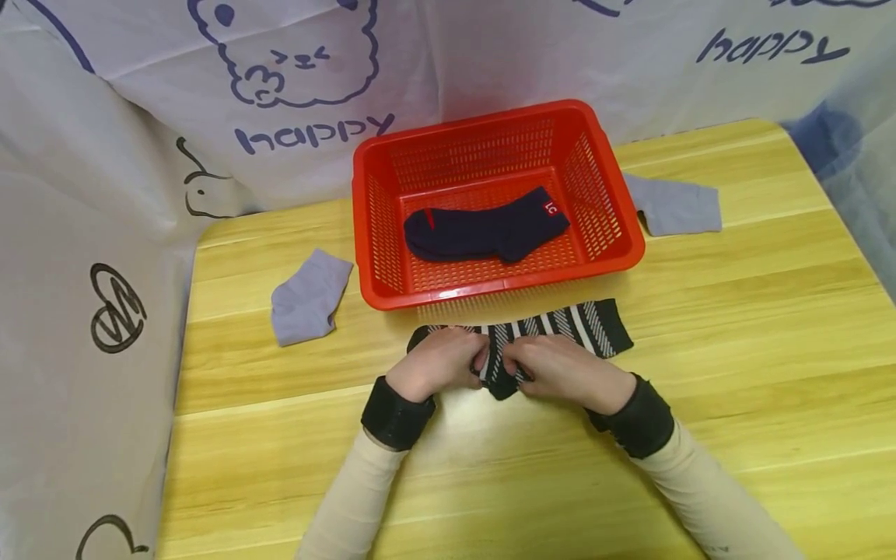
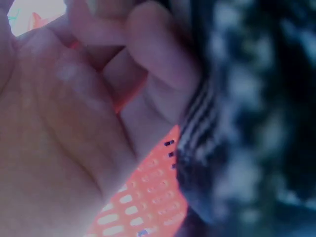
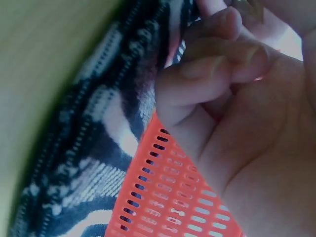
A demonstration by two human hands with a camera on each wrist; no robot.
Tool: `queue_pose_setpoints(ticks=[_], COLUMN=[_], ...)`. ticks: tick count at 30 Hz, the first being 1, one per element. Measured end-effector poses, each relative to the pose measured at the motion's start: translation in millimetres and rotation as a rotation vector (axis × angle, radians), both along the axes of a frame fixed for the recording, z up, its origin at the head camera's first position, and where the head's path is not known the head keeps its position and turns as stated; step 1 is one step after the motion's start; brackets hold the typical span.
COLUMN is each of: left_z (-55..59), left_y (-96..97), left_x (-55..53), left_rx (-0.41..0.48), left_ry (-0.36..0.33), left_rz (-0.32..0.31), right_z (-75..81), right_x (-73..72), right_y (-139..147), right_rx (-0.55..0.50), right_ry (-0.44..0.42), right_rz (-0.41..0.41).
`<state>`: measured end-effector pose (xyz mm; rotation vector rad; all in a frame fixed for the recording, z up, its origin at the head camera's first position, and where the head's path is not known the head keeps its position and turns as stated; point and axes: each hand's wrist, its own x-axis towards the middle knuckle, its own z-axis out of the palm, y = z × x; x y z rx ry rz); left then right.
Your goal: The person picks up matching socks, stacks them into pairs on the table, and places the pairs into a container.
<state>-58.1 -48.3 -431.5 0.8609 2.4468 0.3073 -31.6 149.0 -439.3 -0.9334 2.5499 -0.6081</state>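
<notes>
A black sock with white and grey stripes [image 1: 595,327] lies across the wooden table in front of the basket. My left hand [image 1: 442,359] grips it near its left part, and my right hand [image 1: 565,369] pinches it just to the right, so the heel part between them points toward me. Curled fingers of the left hand [image 2: 163,54] touch the blurred striped cloth [image 2: 237,128] in the left wrist view. In the right wrist view, the right hand [image 3: 237,98] has bent fingers beside the striped fabric [image 3: 98,123].
Behind the hands stands a red plastic basket [image 1: 500,286] holding dark navy socks [image 1: 483,229] with a red label. A grey sock [image 1: 308,299] lies left of the basket, another grey sock [image 1: 679,206] at its right. A printed white curtain [image 1: 308,62] hangs behind the table [image 1: 266,467].
</notes>
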Motion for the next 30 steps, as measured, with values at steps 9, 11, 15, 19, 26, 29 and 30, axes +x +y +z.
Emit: queue_pose_setpoints(ticks=[9,11,15,19,26,29,30], left_z=[-4.0,-3.8,-3.3,-2.9,0.8,1.7,2.3], left_y=[-8.0,-9.6,-12.4,-14.3,-16.1,-15.4,-15.1], left_x=[-8.3,-8.9,-9.6,-10.8,-11.1,-10.3,-10.0], left_rx=[0.024,0.043,0.077,0.097,0.062,0.044,0.040], left_ry=[0.012,0.007,-0.001,-0.011,-0.052,-0.055,-0.059], left_rz=[0.000,-0.007,-0.021,-0.034,-0.023,-0.014,-0.010], right_z=[-2.9,-2.6,-2.8,-6.5,-9.5,-9.5,-9.6], right_x=[-2.8,-3.8,-5.7,-7.4,-8.9,-8.6,-8.6], right_y=[3.9,5.5,6.6,5.8,4.9,4.4,4.3], right_rx=[-0.121,-0.138,-0.142,-0.125,-0.118,-0.112,-0.109], right_ry=[0.036,0.029,0.003,-0.030,-0.103,-0.121,-0.124], right_rz=[0.038,0.052,0.065,0.068,0.031,0.019,0.015])
